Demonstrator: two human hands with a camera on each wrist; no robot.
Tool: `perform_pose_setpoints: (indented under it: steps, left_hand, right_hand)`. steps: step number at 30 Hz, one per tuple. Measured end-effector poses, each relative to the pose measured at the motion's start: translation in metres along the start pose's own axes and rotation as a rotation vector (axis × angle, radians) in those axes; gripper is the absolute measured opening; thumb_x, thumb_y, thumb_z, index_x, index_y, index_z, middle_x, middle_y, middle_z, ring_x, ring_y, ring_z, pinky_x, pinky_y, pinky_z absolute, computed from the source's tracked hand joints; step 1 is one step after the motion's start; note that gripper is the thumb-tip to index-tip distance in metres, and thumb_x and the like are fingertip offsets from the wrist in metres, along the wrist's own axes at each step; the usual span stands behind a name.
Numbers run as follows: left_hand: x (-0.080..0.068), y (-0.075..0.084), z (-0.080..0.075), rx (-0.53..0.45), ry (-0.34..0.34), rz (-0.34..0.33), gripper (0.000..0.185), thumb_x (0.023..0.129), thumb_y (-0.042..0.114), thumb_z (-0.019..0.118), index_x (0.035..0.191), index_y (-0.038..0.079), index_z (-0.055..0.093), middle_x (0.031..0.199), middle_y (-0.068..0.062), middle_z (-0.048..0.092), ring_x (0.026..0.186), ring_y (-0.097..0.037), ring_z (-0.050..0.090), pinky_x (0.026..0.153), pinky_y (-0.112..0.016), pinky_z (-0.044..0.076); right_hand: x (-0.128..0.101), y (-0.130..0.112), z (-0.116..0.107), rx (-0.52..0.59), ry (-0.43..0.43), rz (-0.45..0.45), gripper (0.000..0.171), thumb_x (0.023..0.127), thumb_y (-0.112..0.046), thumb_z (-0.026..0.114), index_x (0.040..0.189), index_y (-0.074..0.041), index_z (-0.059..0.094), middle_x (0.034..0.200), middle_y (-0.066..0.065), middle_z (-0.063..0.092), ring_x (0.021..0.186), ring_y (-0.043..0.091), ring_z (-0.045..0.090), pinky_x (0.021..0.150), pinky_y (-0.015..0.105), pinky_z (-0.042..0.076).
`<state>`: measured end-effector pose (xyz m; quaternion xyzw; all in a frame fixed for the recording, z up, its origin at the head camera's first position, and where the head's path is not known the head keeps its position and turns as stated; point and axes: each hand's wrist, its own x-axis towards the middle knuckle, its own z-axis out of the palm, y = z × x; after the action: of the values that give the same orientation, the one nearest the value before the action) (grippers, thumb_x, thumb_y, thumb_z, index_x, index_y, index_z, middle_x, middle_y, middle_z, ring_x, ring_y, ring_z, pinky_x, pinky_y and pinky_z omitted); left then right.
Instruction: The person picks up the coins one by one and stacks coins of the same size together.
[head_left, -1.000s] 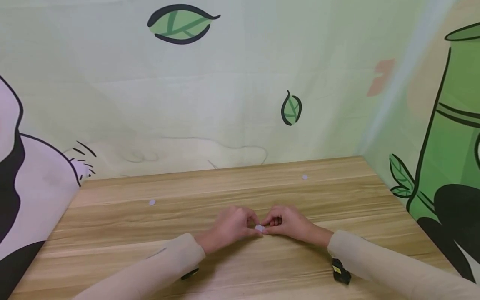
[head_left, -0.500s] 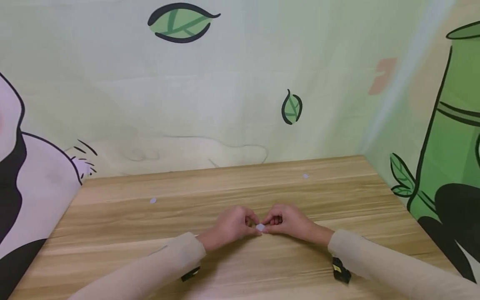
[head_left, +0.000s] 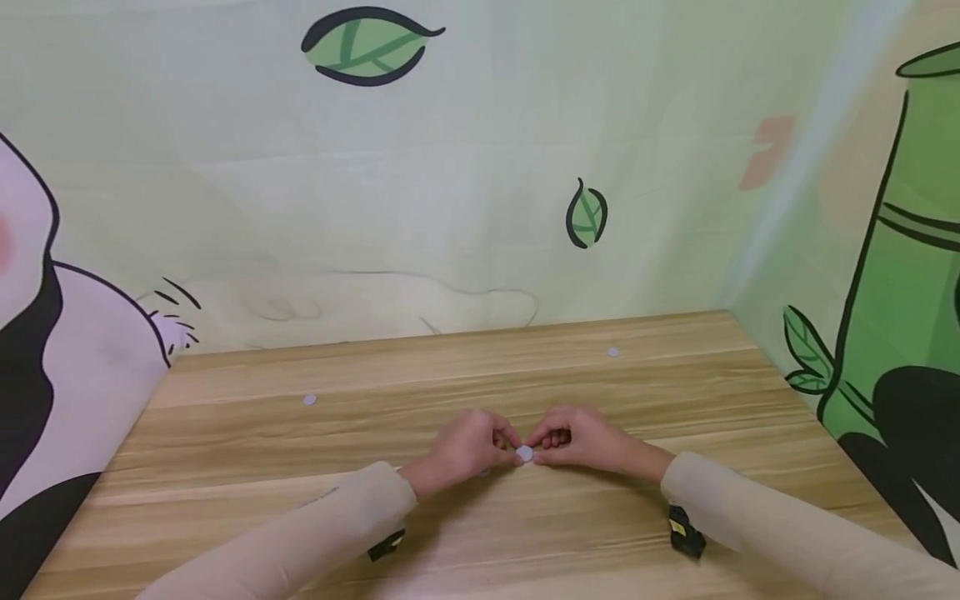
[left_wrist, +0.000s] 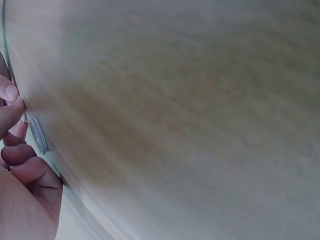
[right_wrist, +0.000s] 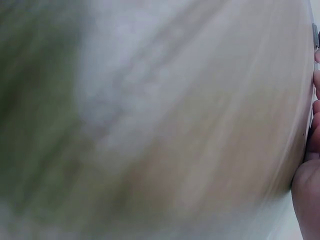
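Note:
A small pale round disc (head_left: 524, 453) lies between the fingertips of both hands, over the middle of the wooden table. My left hand (head_left: 471, 443) pinches its left side between thumb and forefinger. From the right, my right hand (head_left: 581, 442) holds it the same way, its other fingers curled in. In the left wrist view, another grey disc (left_wrist: 38, 135) is on the table close to the left hand's curled fingers. That hand mostly hides it from the head view. The right wrist view catches only the edge of the right hand (right_wrist: 309, 185).
One pale disc (head_left: 310, 400) lies flat at the back left of the table (head_left: 420, 371), and another disc (head_left: 613, 352) at the back right. A printed cloth wall (head_left: 480, 167) rises along the table's far edge, with side panels left and right.
Both hands stay at the same place. The disc between the fingers has turned a little, and more of its round face shows. The view has shifted slightly.

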<state>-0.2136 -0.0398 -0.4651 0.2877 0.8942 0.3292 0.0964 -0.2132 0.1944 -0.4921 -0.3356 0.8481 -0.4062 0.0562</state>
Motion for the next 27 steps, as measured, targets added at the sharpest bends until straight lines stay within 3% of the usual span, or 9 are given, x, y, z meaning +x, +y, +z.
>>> perform_pose_setpoints:
  steps: [8, 13, 16, 22, 27]
  left_hand:
    - [-0.002, -0.001, -0.002, -0.034, 0.008, -0.003, 0.016, 0.081, 0.021, 0.087, 0.090, 0.012, 0.079, 0.057, 0.012, 0.054, 0.048, -0.001, 0.043, 0.046, -0.019, 0.032]
    - [-0.003, 0.000, 0.001, -0.001, 0.024, 0.014, 0.019, 0.078, 0.028, 0.089, 0.089, 0.014, 0.080, 0.060, 0.013, 0.057, 0.052, 0.001, 0.046, 0.048, -0.018, 0.034]
    - [-0.004, 0.000, 0.004, 0.025, 0.035, 0.023, 0.022, 0.078, 0.031, 0.090, 0.089, 0.016, 0.080, 0.061, 0.015, 0.057, 0.053, 0.001, 0.046, 0.049, -0.018, 0.035]
    - [-0.002, -0.001, 0.008, 0.039, 0.062, 0.031, 0.022, 0.077, 0.033, 0.090, 0.089, 0.018, 0.080, 0.063, 0.016, 0.057, 0.055, 0.003, 0.047, 0.049, -0.019, 0.035]
    - [-0.002, -0.001, 0.007, 0.045, 0.066, 0.030, 0.019, 0.078, 0.034, 0.089, 0.086, 0.019, 0.079, 0.064, 0.017, 0.058, 0.057, 0.003, 0.049, 0.050, -0.019, 0.037]
  right_hand:
    - [0.001, 0.001, -0.001, 0.030, 0.002, 0.000, 0.013, 0.089, -0.022, 0.081, 0.102, -0.020, 0.079, 0.092, -0.007, 0.068, 0.081, 0.005, 0.060, 0.071, 0.022, 0.054]
    - [0.001, 0.004, -0.013, 0.070, -0.004, 0.072, 0.023, 0.094, -0.022, 0.076, 0.113, -0.010, 0.075, 0.096, -0.002, 0.070, 0.085, 0.008, 0.062, 0.074, 0.024, 0.053]
    - [0.002, 0.010, -0.037, 0.028, 0.040, 0.142, 0.032, 0.097, -0.024, 0.071, 0.123, -0.005, 0.069, 0.101, -0.001, 0.070, 0.090, 0.011, 0.063, 0.078, 0.025, 0.053]
    - [0.000, 0.041, -0.108, -0.114, 0.254, 0.324, 0.044, 0.098, -0.023, 0.070, 0.135, -0.002, 0.062, 0.106, 0.010, 0.068, 0.098, 0.025, 0.065, 0.080, 0.032, 0.053]
    - [-0.009, 0.063, -0.130, -0.169, 0.271, 0.456, 0.050, 0.098, -0.027, 0.071, 0.138, 0.001, 0.059, 0.111, 0.017, 0.066, 0.106, 0.033, 0.063, 0.078, 0.036, 0.054]
